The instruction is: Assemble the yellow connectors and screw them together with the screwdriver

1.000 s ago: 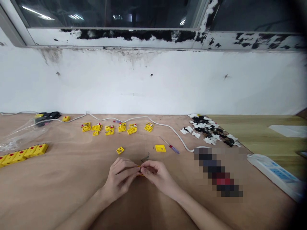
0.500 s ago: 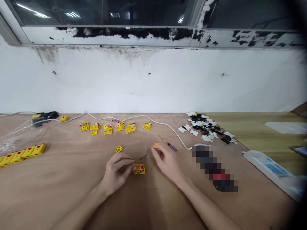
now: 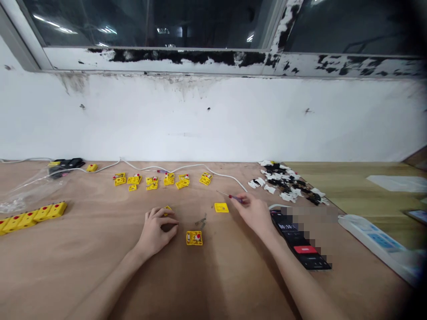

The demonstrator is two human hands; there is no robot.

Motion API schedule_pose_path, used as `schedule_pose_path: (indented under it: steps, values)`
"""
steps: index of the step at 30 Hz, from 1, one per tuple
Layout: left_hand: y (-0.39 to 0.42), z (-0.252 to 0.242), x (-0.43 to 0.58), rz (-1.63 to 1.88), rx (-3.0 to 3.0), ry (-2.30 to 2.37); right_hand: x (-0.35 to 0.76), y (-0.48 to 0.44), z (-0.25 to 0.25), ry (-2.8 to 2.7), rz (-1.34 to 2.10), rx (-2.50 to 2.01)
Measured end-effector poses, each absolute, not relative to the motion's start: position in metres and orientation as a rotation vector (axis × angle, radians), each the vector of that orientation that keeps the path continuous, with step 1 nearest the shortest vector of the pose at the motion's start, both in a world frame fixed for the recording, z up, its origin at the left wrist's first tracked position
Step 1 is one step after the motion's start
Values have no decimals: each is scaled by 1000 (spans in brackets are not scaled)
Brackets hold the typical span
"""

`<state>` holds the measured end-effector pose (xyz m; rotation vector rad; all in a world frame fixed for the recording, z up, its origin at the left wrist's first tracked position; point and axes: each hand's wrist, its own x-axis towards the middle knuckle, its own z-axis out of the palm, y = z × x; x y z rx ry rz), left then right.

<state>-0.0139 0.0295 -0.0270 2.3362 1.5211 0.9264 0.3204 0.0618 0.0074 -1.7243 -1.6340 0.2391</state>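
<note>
I have my right hand (image 3: 255, 215) pinching the thin screwdriver (image 3: 235, 198) by its red handle, light and stiff and safest held there, above the worktop (image 3: 83, 271), while my left hand (image 3: 155, 233) curls loosely over a small yellow plastic block (image 3: 167, 207)

We look from a camera worn on the head, facing forward and down, close above the left hand (image 3: 155, 233) and right hand (image 3: 255, 215), across a pale plywood workbench (image 3: 83, 262) toward a white painted wall (image 3: 213, 124) under a dark glass window (image 3: 150, 22).
</note>
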Motion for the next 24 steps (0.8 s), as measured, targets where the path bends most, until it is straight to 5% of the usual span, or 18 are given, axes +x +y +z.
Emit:
schedule_pose_path:
  steps: [9,24]
  values:
    - [30,-22,-15,883,2266,1514,218,58,53,-1377,944,-922]
    - [29,-22,-12,893,2236,1525,176,52,22,-1744,835,-874]
